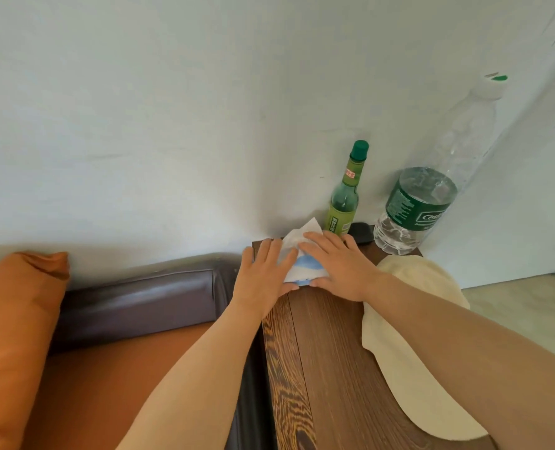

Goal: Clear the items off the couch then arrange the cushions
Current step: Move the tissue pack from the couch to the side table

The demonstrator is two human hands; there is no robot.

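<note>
Step in hand: we judge we are in the clearing stage, setting a tissue pack (pixel 302 266) down on the wooden side table (pixel 328 345) at the end of the couch (pixel 133 297).
Tissue pack: white with a blue band, a loose tissue standing up from its top; it lies at the table's far end, near the wall (pixel 172 108).
Left hand (pixel 263 274): fingers loosely spread, laid flat along the pack's left side, thumb at its near edge.
Right hand (pixel 341 264): fingers spread over the pack's top and right side, thumb meeting its near edge; both hands cup rather than pinch.
Beyond the tissue pack: a small green glass bottle (pixel 345 196) just behind it; a clear water bottle (pixel 415 209) further right; a dark object between them that we cannot identify.
Right of the tissue pack: a cream cloth (pixel 409 345) draped over the table's right edge, under our right forearm.
Left of the tissue pack: the couch's dark leather arm (pixel 139 297), its orange seat (pixel 117 378), an orange cushion (pixel 13 329) propped against the wall.
Next move: probably release the pack and draw both hands straight back, so as not to knock the green bottle.
Open room: bare wood on the near side of the pack gives a clear retreat; the far end is crowded.
</note>
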